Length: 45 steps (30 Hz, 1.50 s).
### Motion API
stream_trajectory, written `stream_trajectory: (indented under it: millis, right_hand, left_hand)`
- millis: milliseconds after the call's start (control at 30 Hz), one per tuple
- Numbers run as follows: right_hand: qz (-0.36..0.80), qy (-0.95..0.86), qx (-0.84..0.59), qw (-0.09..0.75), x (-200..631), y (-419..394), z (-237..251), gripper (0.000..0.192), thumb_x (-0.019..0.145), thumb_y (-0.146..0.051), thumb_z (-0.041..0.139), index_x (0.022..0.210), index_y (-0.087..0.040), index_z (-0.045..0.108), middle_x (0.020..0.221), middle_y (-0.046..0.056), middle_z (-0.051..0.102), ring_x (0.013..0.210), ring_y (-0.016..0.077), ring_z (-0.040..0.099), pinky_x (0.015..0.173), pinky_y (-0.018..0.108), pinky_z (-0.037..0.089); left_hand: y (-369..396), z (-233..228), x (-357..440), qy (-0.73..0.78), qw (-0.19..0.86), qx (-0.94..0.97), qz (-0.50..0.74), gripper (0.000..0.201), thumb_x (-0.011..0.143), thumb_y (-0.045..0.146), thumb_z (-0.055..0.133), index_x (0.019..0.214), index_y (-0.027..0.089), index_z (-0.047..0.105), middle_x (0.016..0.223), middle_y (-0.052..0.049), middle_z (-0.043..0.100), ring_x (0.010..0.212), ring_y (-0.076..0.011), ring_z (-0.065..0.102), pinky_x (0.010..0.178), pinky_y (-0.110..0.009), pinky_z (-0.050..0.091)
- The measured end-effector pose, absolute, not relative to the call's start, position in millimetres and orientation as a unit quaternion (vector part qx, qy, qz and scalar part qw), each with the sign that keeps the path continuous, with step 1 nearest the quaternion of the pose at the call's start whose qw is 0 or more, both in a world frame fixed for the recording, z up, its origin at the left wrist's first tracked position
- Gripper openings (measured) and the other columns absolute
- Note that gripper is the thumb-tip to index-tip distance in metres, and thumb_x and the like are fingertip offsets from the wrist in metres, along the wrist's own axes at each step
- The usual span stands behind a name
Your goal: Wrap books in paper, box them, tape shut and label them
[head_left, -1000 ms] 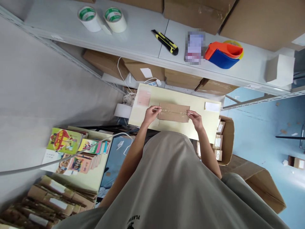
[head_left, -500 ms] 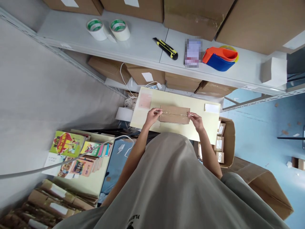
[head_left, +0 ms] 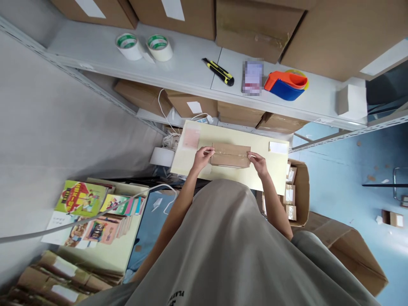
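A small brown cardboard box [head_left: 230, 160] lies on the pale yellow tabletop [head_left: 204, 132] in front of me. Glossy clear tape [head_left: 228, 153] runs along the seam on its top, from end to end. My left hand [head_left: 203, 158] is at the box's left end, thumb and fingers pinched on the tape's end. At the opposite end my right hand [head_left: 258, 162] pinches the tape in the same way. Whether the fingertips also press on the cardboard is too small to tell.
The shelf above holds tape rolls [head_left: 159, 47], a utility knife [head_left: 218, 72], a blurred phone-like object [head_left: 253, 77] and an orange-blue tape dispenser [head_left: 286, 85]. Right of the table stands an open carton [head_left: 304, 191] with small boxes. Books [head_left: 84, 197] lie at left; a cable [head_left: 95, 216] crosses there.
The whole view has shifted slightly with my head. Both hands stay at the box's ends, with the right fingers a little nearer the box's edge.
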State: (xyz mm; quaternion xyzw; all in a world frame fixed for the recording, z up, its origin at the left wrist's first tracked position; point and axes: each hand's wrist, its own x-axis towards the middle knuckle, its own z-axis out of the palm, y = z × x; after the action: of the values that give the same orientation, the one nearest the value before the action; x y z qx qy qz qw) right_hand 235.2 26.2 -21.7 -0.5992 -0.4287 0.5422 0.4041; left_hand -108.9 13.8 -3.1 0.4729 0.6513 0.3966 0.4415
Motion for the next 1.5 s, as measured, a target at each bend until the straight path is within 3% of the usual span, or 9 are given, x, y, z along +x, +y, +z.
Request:
stream_trajectory:
  millis: [267,400,500,600,767,967,1200,1367,1500]
  right_hand:
    - [0.551,-0.438,-0.592,0.392,234,30,-10,0.069,0.067,-0.081,0.096,0.105,-0.025,0.088,0.131,0.015,0.088,0.121,0.0358,0.078,0.107,0.053,0.065]
    - [0.529,-0.478,-0.585,0.387,232,32,0,0.071,0.069,-0.088,0.092,0.102,-0.025,0.086,0.129,0.015,0.086,0.122,0.0348,0.079,0.107,0.052,0.067]
    - [0.486,-0.526,-0.588,0.375,233,33,17,0.072,0.074,-0.094,0.087,0.104,-0.028,0.086,0.134,0.014,0.082,0.127,0.0349,0.077,0.108,0.053,0.067]
    - [0.411,-0.591,-0.581,0.379,239,49,53,0.065,0.088,-0.089,0.08,0.113,-0.03,0.086,0.141,0.015,0.079,0.135,0.0367,0.074,0.115,0.057,0.064]
    - [0.171,-0.718,-0.548,0.393,266,137,145,0.047,0.108,-0.057,0.071,0.143,-0.026,0.074,0.153,0.016,0.073,0.15,0.0393,0.064,0.134,0.068,0.047]
    - [0.067,-0.744,-0.613,0.26,285,264,200,0.061,0.109,-0.052,0.075,0.151,-0.011,0.061,0.156,0.029,0.069,0.149,0.0448,0.065,0.129,0.07,0.049]
    - [0.048,-0.733,-0.674,0.077,276,306,202,0.056,0.104,-0.037,0.081,0.146,-0.004,0.063,0.136,0.032,0.08,0.136,0.0477,0.076,0.127,0.069,0.049]
    - [0.059,-0.709,-0.667,0.222,276,263,194,0.06,0.108,-0.058,0.076,0.143,-0.011,0.063,0.126,0.027,0.08,0.13,0.0484,0.077,0.118,0.072,0.056]
    - [0.215,-0.684,-0.591,0.37,254,177,189,0.072,0.102,-0.084,0.071,0.139,-0.023,0.064,0.122,0.017,0.081,0.12,0.0395,0.078,0.111,0.062,0.064]
  left_hand:
    - [24,-1,-110,0.657,0.471,0.45,0.38,0.02,0.087,0.037,0.08,0.1,0.021,0.081,0.109,-0.01,0.087,0.094,-0.0228,0.079,0.093,-0.036,0.065]
    - [29,8,-107,0.672,0.419,0.489,0.366,0.012,0.088,0.028,0.078,0.098,0.022,0.08,0.113,-0.011,0.084,0.092,-0.0235,0.077,0.093,-0.039,0.065]
    - [36,26,-103,0.671,0.355,0.535,0.37,0.016,0.087,0.018,0.078,0.102,0.022,0.08,0.12,-0.013,0.081,0.106,-0.0282,0.076,0.099,-0.043,0.065]
    - [56,54,-91,0.638,0.322,0.581,0.389,0.021,0.088,0.014,0.08,0.108,0.022,0.08,0.121,-0.013,0.079,0.113,-0.029,0.074,0.104,-0.044,0.063]
    - [127,121,-36,0.533,0.304,0.657,0.438,0.026,0.096,0.015,0.078,0.122,0.02,0.08,0.124,-0.01,0.078,0.11,-0.0247,0.075,0.106,-0.04,0.063]
    - [206,187,44,0.411,0.27,0.712,0.501,0.03,0.097,0.012,0.077,0.126,0.018,0.079,0.125,-0.011,0.079,0.111,-0.0234,0.075,0.108,-0.04,0.062]
    - [209,193,69,0.398,0.299,0.705,0.505,0.026,0.098,0.014,0.072,0.123,0.018,0.08,0.126,-0.012,0.082,0.106,-0.0232,0.078,0.105,-0.039,0.064]
    - [156,171,49,0.406,0.364,0.647,0.533,0.024,0.107,0.026,0.07,0.129,0.021,0.077,0.127,-0.012,0.083,0.11,-0.0228,0.08,0.106,-0.039,0.065]
    - [95,156,27,0.413,0.434,0.577,0.555,0.027,0.111,0.044,0.073,0.127,0.022,0.073,0.123,-0.012,0.084,0.111,-0.0223,0.081,0.103,-0.036,0.067]
